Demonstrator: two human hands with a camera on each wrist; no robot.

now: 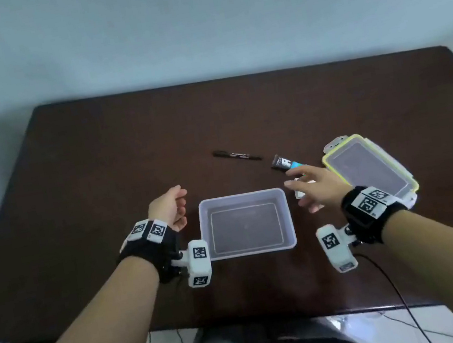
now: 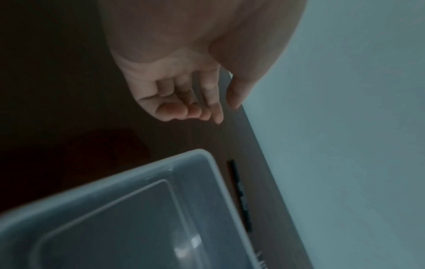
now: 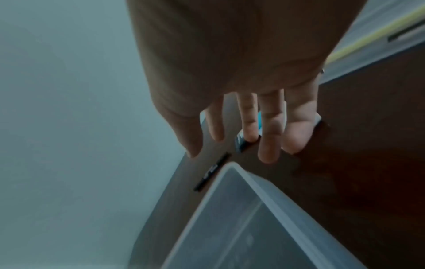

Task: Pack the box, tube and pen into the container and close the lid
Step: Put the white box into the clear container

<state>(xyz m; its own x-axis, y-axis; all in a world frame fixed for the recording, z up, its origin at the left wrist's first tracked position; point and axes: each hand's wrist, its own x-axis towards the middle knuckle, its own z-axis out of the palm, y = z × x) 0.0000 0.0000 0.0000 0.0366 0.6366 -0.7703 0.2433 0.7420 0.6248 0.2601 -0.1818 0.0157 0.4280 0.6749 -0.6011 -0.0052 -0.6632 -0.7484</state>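
A clear plastic container (image 1: 285, 215) stands empty on the dark table, open side up. Beyond it lie a black pen (image 1: 236, 155) and a black, white and blue tube (image 1: 284, 163). A small white box (image 1: 300, 194) sits just right of the container, mostly hidden under my right hand (image 1: 315, 187). That hand hovers over the box with fingers straight and spread (image 3: 268, 142); contact cannot be told. My left hand (image 1: 176, 209) hangs left of the container, loosely curled (image 2: 184, 109) and holding nothing. The wrist views show the container rim (image 2: 202, 154), the pen (image 3: 212, 171) and the tube (image 3: 240, 143).
The lid (image 1: 367, 169), clear with a yellow-green seal and white clips, lies flat at the right, beside my right wrist. The table's far edge meets a pale wall. A black cable (image 1: 392, 287) runs from my right wrist over the near table edge.
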